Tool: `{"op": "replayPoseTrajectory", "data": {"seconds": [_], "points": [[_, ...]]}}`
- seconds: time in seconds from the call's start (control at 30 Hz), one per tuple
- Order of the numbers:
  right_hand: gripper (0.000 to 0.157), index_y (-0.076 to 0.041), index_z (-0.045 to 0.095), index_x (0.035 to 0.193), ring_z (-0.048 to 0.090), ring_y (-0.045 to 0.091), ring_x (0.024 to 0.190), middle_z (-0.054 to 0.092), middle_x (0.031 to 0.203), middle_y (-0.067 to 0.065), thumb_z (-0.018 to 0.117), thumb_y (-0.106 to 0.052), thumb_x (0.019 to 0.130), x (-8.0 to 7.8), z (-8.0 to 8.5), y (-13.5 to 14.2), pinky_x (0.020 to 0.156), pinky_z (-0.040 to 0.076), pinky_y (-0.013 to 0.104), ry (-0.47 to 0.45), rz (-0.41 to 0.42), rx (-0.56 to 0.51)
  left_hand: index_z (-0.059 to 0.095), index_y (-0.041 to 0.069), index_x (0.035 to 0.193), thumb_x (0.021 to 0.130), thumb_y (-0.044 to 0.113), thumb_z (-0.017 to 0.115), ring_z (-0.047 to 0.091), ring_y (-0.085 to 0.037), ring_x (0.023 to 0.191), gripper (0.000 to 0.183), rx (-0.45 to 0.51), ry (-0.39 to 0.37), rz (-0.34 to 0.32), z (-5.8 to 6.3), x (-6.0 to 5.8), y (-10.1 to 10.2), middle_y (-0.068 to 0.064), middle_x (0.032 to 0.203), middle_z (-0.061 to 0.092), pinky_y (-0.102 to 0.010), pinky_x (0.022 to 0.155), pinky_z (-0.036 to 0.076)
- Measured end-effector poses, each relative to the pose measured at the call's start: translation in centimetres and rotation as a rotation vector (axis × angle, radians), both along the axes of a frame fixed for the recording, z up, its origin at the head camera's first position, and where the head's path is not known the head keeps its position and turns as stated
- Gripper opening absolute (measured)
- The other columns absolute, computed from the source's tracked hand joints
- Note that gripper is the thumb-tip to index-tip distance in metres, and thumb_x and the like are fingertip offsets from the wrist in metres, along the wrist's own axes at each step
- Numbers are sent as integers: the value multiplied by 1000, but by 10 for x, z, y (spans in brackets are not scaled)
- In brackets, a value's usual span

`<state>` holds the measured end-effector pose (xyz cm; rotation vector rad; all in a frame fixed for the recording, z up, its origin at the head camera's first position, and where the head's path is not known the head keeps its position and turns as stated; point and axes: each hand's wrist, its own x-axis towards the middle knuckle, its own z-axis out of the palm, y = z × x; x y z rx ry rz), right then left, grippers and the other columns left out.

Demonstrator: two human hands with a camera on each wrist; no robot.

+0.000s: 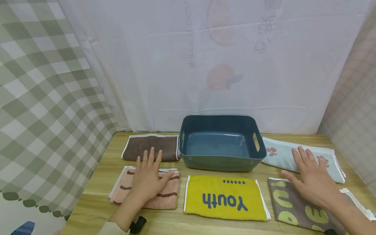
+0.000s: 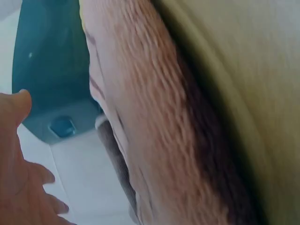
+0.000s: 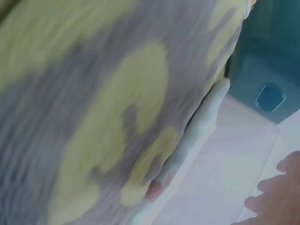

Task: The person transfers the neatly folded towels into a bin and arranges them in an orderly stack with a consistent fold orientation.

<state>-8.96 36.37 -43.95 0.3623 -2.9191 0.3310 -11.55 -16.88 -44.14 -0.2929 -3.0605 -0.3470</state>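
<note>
My left hand (image 1: 148,178) is spread over a folded pink towel (image 1: 167,203) with dark stripes, its fingertips overlapping the edge of a folded brown towel (image 1: 152,145) behind. The left wrist view shows the thumb and fingers apart from the pink towel's fuzzy side (image 2: 140,93). On the other side, my right hand (image 1: 314,179) spreads over a grey towel (image 1: 293,202) with yellow-green lettering. Its fingertips overlap a pale blue towel (image 1: 282,153) with pink flowers. In the right wrist view the fingers (image 3: 281,187) stand off from the grey towel. Both hands hold nothing.
A dark teal bin (image 1: 220,163) with cut-out handles stands at the back middle of the wooden table (image 1: 88,202), nothing inside it. In front of it lies a yellow towel (image 1: 223,212) reading "Youth". White cloth hangs behind; checked cloth (image 1: 44,81) hangs at left.
</note>
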Motion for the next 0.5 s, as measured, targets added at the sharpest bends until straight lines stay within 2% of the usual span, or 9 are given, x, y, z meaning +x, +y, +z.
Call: {"op": "replayPoseTrajectory", "data": {"seconds": [0.13,0.23,0.37,0.5], "points": [[90,7,12,164,1,55,154,6,167,37,61,-42,105,6,5,-10,118,-19,64,-53,-10,-48,28,8,166,98,72,53,16,-51,155,96,34,-10,40,4,5,11,-26,170,15,-70,121,12],[90,7,13,164,7,56,153,7,167,37,62,-41,105,9,9,-19,120,-13,65,-63,-22,-88,29,7,165,98,71,55,19,-52,154,96,72,-11,58,6,10,17,-28,169,18,-71,120,15],[92,5,13,165,18,61,149,9,167,35,64,-43,104,13,14,-31,118,4,74,-91,-52,-136,32,6,164,98,65,60,23,-53,152,93,129,-9,74,10,14,25,-30,168,22,-71,120,19],[96,1,11,166,26,67,141,10,169,33,64,-47,103,17,17,-43,106,21,82,-137,-91,-165,35,4,163,98,59,65,27,-53,151,90,170,-13,83,13,18,33,-30,166,26,-70,118,24]]}}
